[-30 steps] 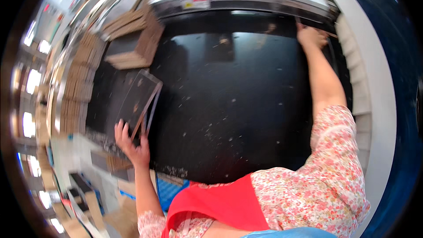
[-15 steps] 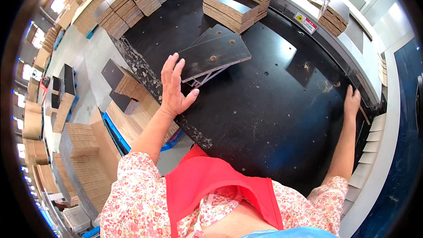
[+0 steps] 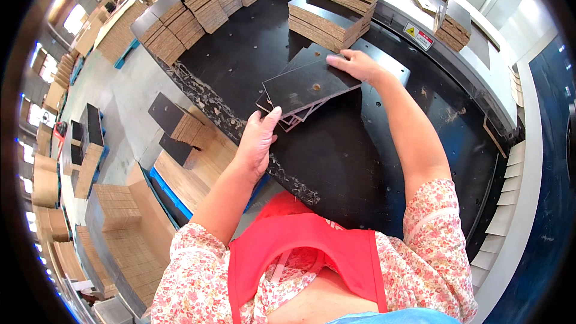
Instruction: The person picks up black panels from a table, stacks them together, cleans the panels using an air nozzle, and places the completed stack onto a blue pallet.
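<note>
A dark rectangular board (image 3: 294, 93) with drilled holes lies on top of a few askew boards on the black worktable (image 3: 336, 168). At its near left corner my left hand (image 3: 257, 144) is closed, the thumb against the edge and the fingers lower down, partly hidden. My right hand (image 3: 360, 66) reaches across to the board's far right end, fingers bent over its edge and slightly blurred. The reflecting edges of the lower boards show beneath the near side.
Stacks of dark-faced particleboard (image 3: 324, 21) stand at the table's far side, with more stacks (image 3: 174, 30) along the far left edge. A grey machine rail (image 3: 462, 78) with a warning label borders the right. Wood panels on a blue pallet (image 3: 198, 180) sit left of the table.
My right hand has swung from the table's right edge to the board's far right end. My left hand has lowered from a raised, spread pose onto the near left corner.
</note>
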Tool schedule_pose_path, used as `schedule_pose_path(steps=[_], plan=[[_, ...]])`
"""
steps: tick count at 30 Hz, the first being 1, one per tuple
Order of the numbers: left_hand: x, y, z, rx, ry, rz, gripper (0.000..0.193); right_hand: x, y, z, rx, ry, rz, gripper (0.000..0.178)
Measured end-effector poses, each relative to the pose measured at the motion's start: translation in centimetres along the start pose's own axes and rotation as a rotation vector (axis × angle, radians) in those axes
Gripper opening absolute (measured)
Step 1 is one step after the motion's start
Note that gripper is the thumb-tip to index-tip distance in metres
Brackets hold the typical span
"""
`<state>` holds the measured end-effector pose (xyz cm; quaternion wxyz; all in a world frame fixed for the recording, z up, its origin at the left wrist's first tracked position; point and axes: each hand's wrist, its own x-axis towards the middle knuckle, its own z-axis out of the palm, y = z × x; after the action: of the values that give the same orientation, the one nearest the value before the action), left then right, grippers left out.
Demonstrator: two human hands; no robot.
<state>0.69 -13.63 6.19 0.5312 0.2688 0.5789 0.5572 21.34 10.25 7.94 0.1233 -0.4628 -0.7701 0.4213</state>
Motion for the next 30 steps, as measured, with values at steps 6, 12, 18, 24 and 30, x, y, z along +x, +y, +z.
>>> schedule_pose_path(steps=[6, 12, 18, 24, 30], plan=[[4.0, -1.2, 1.1, 0.242, 0.084, 0.217, 0.068, -2.3, 1.0, 1.1, 0.129, -0.026, -0.145, 0.076], [6.6, -2.8, 1.3, 0.788, 0.054, 0.534, 0.088, -7.9, 6.1, 2.8, 0.290, 0.247, -0.167, 0.069], [7.8, -2.7, 2.9, 0.746, -0.119, 0.528, 0.090, -11.2, 6.1, 1.7, 0.289, 0.324, -0.094, 0.061], [7.5, -3.5, 3.7, 0.552, -0.033, 0.425, 0.080, -12.1, 4.4, 2.9, 0.274, 0.365, 0.003, 0.056], [7.2, -4.5, 3.1, 0.484, 0.086, 0.478, 0.061, -12.0, 3.8, 3.2, -0.172, 0.477, -0.093, 0.053]])
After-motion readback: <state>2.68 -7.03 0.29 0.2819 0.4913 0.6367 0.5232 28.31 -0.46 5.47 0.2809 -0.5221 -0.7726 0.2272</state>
